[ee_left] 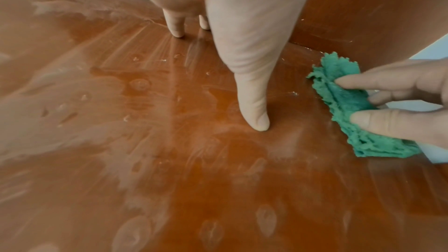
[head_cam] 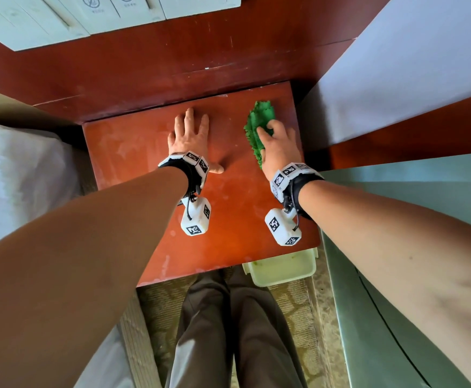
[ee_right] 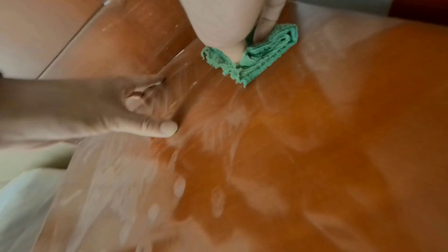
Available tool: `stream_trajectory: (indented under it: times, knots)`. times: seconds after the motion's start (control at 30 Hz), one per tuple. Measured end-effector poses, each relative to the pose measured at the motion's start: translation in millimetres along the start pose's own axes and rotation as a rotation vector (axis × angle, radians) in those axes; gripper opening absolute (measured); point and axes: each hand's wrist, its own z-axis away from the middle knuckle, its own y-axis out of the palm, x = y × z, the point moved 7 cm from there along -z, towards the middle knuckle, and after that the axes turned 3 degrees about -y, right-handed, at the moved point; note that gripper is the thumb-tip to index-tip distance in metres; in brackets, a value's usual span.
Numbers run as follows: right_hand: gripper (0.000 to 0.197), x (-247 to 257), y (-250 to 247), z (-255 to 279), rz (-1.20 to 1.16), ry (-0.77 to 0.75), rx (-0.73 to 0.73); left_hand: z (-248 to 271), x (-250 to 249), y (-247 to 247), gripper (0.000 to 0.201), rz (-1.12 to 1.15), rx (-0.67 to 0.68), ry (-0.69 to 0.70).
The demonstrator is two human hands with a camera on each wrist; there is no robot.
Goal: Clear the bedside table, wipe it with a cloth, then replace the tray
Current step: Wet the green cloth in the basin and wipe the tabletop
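cloth gripped by right hand (left hand flat on table).

The red-brown bedside table, streaked with pale smears, is bearing the left hand flat, and a folded green cloth lying under the right hand.

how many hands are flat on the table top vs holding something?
1 flat, 1 holding. The left hand lies palm down with fingers spread on the bedside table, near its middle. The right hand has its grip on the green cloth near the table's far right corner.
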Motion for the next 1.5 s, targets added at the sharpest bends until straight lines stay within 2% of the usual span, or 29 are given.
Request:
stream_trajectory:
  times: [0.23, 0.37, 0.53, 0.63, 0.77, 1.0, 1.2, 1.37, 1.5]
  knots:
    - [0.074, 61, 20, 2, 0.093, -0.212, 0.181, -1, 0, 0, 0.135, -0.001, -0.02, -0.003]
    - [0.078, 55, 18, 4, 0.101, -0.278, 0.191, -1, 0, 0, 0.136, 0.001, -0.028, -0.002]
    - [0.062, -11, -1, -2, 0.02, -0.034, -0.031, -2, 1, 1, 0.135, 0.006, -0.023, -0.001]
    - [0.063, -27, -6, -7, 0.02, 0.046, -0.053, -3, 3, 2, 0.135, 0.007, -0.023, -0.001]
    - [0.067, -14, -5, -20, -0.01, 0.11, -0.044, -3, 3, 1, 0.135, 0.005, -0.029, 0.004]
    - [0.062, 43, -5, -40, -0.014, -0.132, -0.028, -3, 4, 1, 0.135, 0.035, -0.032, 0.02]
    - [0.063, 53, 11, -12, 0.103, -0.3, 0.104, -3, 4, -2, 0.136, 0.049, -0.061, 0.02]
    - [0.056, 46, 16, 8, 0.092, -0.292, 0.1, 3, 3, -2, 0.135, 0.083, -0.064, 0.039]
    - [0.054, 51, 12, 0, 0.036, -0.232, 0.099, 17, 15, -7, 0.116, 0.184, -0.101, 0.047]
